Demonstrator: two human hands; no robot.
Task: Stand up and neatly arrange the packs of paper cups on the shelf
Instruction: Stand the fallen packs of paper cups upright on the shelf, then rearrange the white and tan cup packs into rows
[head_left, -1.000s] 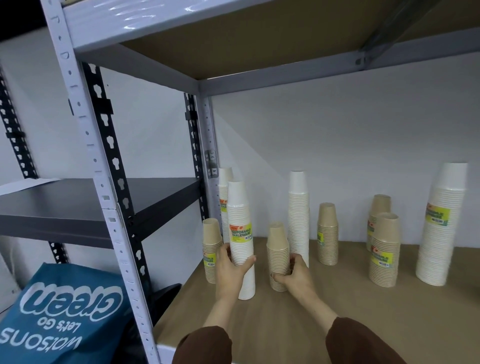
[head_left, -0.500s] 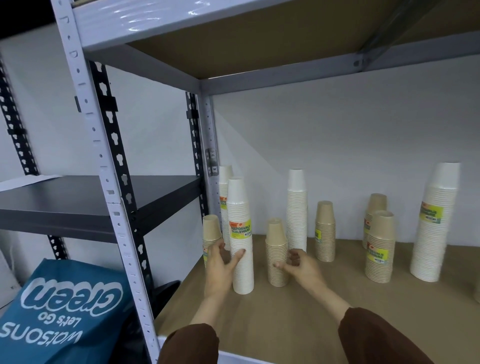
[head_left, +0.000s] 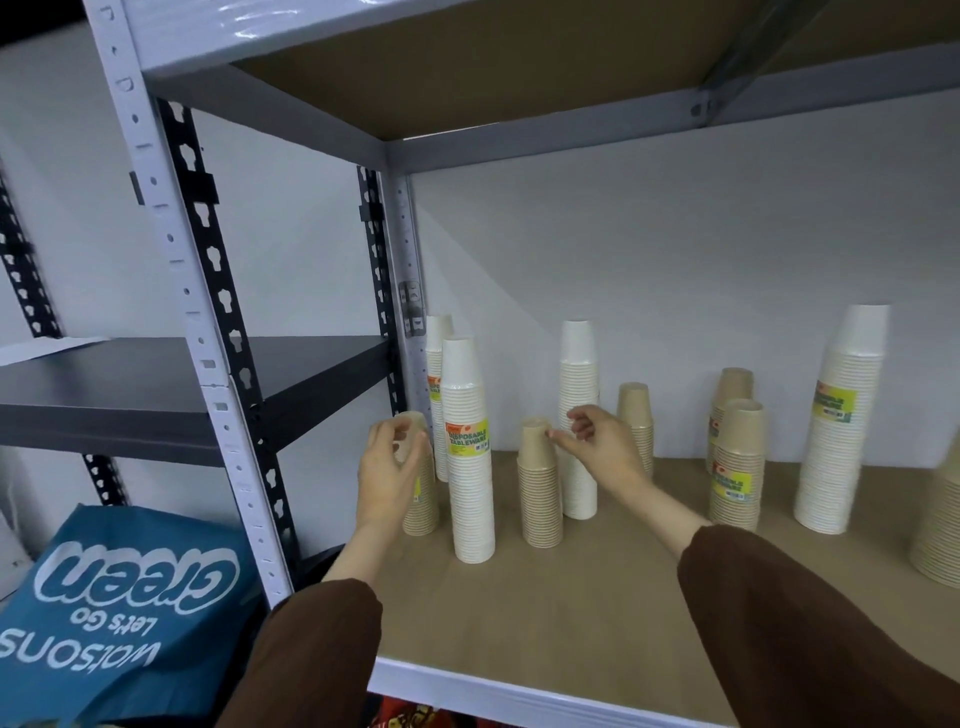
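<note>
Several packs of paper cups stand upright on the brown shelf board (head_left: 597, 603). A tall white pack with a yellow label (head_left: 469, 467) stands front left, with a short brown pack (head_left: 422, 506) to its left and another short brown pack (head_left: 540, 493) to its right. My left hand (head_left: 387, 467) hovers with fingers apart by the top of the far-left brown pack. My right hand (head_left: 597, 447) is loosely curled, its fingertips at the top of the middle brown pack. More white packs (head_left: 579, 415) (head_left: 841, 426) and brown packs (head_left: 737, 457) stand behind and to the right.
The white upright post (head_left: 208, 364) borders the shelf on the left, the upper shelf (head_left: 519, 62) hangs overhead. A black shelf (head_left: 130, 384) and a blue bag (head_left: 119, 597) lie to the left. A wide brown cup pack (head_left: 940, 525) sits at the right edge.
Both hands let go of the tall white pack and the middle brown pack and rose toward the pack tops. The packs stayed upright where they were.
</note>
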